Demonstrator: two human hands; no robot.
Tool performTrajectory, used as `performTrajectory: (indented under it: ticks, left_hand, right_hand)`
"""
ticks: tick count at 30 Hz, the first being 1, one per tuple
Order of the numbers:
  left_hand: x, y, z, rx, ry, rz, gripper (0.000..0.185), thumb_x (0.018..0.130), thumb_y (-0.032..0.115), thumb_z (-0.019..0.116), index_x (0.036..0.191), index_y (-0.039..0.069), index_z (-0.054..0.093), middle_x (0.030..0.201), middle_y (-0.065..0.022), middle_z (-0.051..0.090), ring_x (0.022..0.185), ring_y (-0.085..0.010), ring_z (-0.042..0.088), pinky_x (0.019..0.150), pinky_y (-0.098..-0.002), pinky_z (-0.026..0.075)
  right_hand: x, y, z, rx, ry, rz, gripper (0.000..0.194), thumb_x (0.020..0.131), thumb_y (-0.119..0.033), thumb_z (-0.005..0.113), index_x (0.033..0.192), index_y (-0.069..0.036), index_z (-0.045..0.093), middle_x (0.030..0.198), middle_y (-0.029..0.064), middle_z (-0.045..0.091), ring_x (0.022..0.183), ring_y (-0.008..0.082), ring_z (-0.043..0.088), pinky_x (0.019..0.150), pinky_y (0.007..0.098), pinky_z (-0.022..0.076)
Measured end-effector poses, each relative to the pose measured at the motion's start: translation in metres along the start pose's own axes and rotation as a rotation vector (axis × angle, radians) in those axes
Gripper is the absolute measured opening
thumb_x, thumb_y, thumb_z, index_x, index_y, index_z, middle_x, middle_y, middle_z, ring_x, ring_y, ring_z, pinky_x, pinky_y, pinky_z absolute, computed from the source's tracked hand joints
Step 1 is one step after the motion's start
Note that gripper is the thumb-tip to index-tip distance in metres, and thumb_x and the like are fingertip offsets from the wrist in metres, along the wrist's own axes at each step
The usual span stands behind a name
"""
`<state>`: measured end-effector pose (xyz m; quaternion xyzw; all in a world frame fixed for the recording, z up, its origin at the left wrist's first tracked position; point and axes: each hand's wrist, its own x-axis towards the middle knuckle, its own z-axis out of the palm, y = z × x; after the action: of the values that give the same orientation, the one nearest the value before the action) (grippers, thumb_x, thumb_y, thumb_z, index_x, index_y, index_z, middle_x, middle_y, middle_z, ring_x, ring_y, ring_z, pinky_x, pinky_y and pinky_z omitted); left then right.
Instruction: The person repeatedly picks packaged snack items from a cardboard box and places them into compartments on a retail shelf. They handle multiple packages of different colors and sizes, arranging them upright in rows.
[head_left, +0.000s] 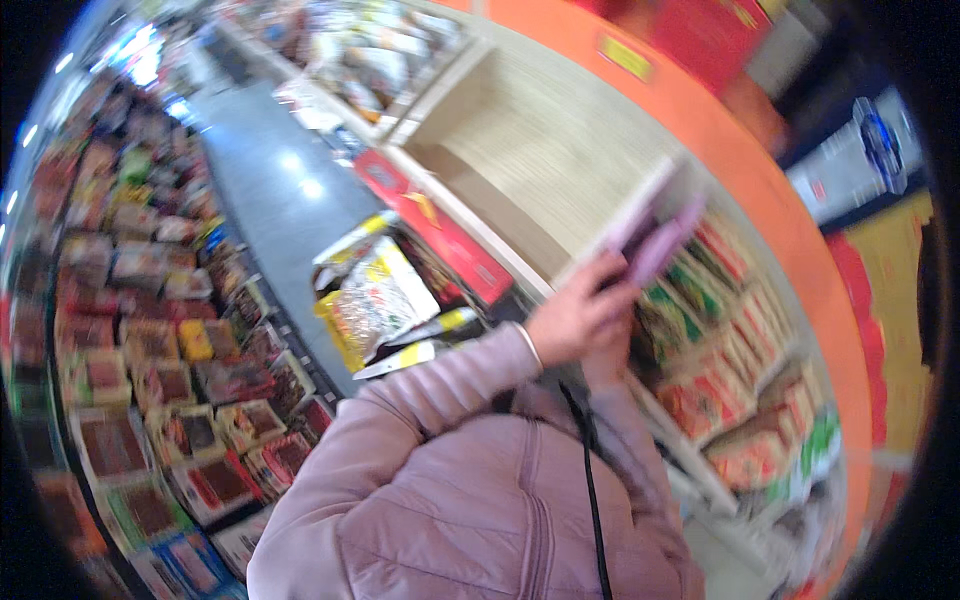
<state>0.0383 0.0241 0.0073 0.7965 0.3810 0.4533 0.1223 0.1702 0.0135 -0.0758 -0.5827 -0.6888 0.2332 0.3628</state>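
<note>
My left hand (577, 309) is closed on a purple cloth (664, 244), which looks blurred and folded. The cloth is at a pale divider (651, 196) of the display shelf and overlaps it in the picture; whether they touch is unclear. Just below the left hand is my right hand (609, 355), mostly hidden behind it, so its fingers and any grip cannot be made out. Left of the divider, a wooden shelf compartment (559, 142) shows its light wood-grain bottom. On the divider's right side lie green and red packets (679, 296).
An open carton (375, 300) with yellow-edged packs stands on the aisle floor (262, 180) beside the shelf. Packaged goods (187, 427) line the left. White packs (367, 56) fill the farther compartment. An orange shelf edge (757, 172) curves along the right. A black cord (589, 480) hangs over my jacket.
</note>
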Motion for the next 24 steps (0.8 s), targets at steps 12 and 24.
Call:
performTrajectory:
  ticks: [12, 24]
  left_hand:
    - [-0.025, 0.029, 0.016, -0.077, -0.004, -0.495, 0.099, 0.075, 0.022, 0.077, 0.151, 0.004, 0.015, 0.145, -0.0248, 0.035, 0.126, -0.0420, 0.046, 0.101, -0.0418, 0.045]
    - [-0.097, 0.026, 0.015, 0.027, 0.118, -0.564, 0.106, 0.073, 0.004, 0.078, 0.153, 0.005, 0.008, 0.139, -0.0202, 0.044, 0.117, -0.0323, 0.058, 0.093, -0.0397, 0.051]
  right_hand:
    - [-0.005, 0.009, -0.008, 0.559, 0.026, -0.171, 0.081, 0.090, -0.036, 0.063, 0.149, 0.000, 0.023, 0.151, 0.0285, 0.026, 0.140, 0.0448, 0.027, 0.115, 0.0513, 0.0221]
    - [-0.016, 0.007, -0.017, 0.244, 0.116, -0.227, 0.082, 0.079, 0.000, 0.062, 0.149, 0.004, 0.019, 0.155, 0.0270, 0.020, 0.143, 0.0437, 0.021, 0.116, 0.0479, 0.0195]
